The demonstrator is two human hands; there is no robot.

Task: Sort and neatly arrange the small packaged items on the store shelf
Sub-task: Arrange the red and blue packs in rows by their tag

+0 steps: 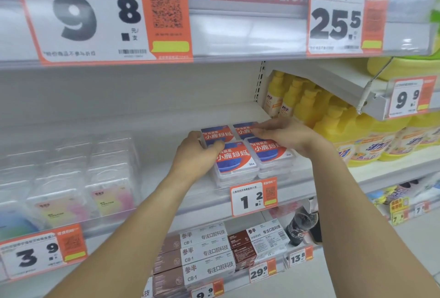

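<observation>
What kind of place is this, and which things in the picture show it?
Most likely a shop aisle for toiletries and cleaning goods. Price tags are clipped to the shelf edges, small red-and-blue packs lie in rows, and yellow bottles stand alongside.

Four clear little boxes (240, 157) with red-and-blue labels sit flat in a two-by-two block on the white shelf (166, 178), stacked on more, at two o'clock from centre.

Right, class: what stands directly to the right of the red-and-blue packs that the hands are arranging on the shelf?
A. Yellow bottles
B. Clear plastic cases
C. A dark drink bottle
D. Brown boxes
A: the yellow bottles stand just right of the red-and-blue packs that the left hand and right hand touch.
</observation>
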